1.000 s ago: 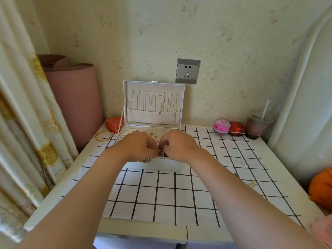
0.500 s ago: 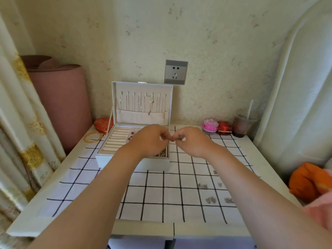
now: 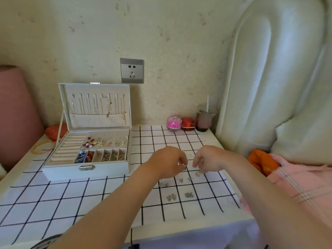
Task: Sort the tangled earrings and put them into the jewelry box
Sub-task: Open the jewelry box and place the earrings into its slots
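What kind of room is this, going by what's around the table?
Most likely a bedroom. A tall padded white headboard rises right beside a small table, like a bedside table, and an open jewelry box sits on it.

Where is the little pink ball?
In the head view, the pink ball sits at the back of the table near the wall, right of the jewelry box, beside a red round box and a cup.
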Demonstrator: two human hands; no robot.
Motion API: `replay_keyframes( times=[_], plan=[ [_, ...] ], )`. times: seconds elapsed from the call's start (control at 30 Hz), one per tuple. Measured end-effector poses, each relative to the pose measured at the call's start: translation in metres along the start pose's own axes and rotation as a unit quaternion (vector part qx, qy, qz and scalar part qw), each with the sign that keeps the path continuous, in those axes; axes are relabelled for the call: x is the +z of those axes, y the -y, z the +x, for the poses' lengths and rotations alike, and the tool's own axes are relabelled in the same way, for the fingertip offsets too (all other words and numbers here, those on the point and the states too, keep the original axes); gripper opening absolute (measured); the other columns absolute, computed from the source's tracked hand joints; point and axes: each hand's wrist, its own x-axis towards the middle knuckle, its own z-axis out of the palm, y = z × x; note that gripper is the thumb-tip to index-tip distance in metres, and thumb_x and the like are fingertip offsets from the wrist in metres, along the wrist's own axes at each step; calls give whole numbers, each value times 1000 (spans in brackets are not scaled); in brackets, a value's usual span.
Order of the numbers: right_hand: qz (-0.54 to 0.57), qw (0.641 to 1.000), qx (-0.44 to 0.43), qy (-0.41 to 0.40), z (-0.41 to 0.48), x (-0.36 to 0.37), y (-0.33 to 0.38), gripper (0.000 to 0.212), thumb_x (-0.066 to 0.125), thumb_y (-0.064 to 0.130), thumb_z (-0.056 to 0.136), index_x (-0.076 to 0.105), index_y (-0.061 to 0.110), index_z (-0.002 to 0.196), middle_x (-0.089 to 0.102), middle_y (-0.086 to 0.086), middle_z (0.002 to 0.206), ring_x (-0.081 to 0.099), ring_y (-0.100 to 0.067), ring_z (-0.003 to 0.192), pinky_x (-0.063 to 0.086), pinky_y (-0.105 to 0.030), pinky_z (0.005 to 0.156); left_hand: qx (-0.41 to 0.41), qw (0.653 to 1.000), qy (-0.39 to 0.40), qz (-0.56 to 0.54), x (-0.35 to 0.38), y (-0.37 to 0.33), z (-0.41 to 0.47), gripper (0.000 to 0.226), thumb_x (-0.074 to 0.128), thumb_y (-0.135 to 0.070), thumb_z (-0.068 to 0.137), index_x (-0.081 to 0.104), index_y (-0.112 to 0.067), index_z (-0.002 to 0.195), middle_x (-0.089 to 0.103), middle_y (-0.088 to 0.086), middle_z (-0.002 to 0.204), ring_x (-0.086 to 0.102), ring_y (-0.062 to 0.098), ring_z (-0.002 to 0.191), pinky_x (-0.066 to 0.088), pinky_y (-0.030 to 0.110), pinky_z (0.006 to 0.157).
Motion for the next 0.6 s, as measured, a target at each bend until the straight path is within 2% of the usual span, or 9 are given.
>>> replay_keyframes(
  times=[0.07,0.13,0.2,0.3,0.47,0.6],
  plan=[
    [-21,1000,4,21,-2,2,-4,27,79,10,80,75,31,98,60,17,83,59,-6,81,44,-18,66,16,1000,-4,0,8,-12,7,20,64,-33,89,70,-33,108,66,-14,106,56,7,100,45,25,78],
    [-43,999,3,9,-2,4,-5,23,81,15,77,67,33,78,58,14,75,55,-4,69,38,-18,57,31,999,-1,16,16,-23,14,22,65,-33,88,71,-34,109,67,-13,106,56,9,100,42,26,74],
    [-46,999,7,-2,-1,5,-6,25,82,20,75,62,32,69,61,11,71,58,-7,63,39,-19,54,48,997,4,56,25,-31,17,24,64,-35,88,72,-34,110,69,-11,105,56,14,100,43,29,78],
    [-42,999,18,2,-1,5,-5,20,82,22,75,64,28,67,64,7,65,61,-11,60,43,-21,54,56,992,0,114,34,-37,20,24,63,-39,88,72,-33,110,68,-5,100,54,19,99,41,33,84],
    [-37,999,30,25,-3,0,-3,16,82,23,77,66,24,75,69,0,75,65,-16,67,51,-25,63,43,989,-15,142,39,-38,23,21,60,-38,91,75,-32,105,69,-5,98,53,20,99,39,33,89],
    [-23,999,34,33,-2,-1,-3,12,81,20,78,69,21,78,71,-5,72,63,-14,63,49,-25,62,60,984,-25,166,42,-37,25,27,52,-44,95,75,-31,103,70,-5,93,52,19,95,34,32,86]
  ],
)
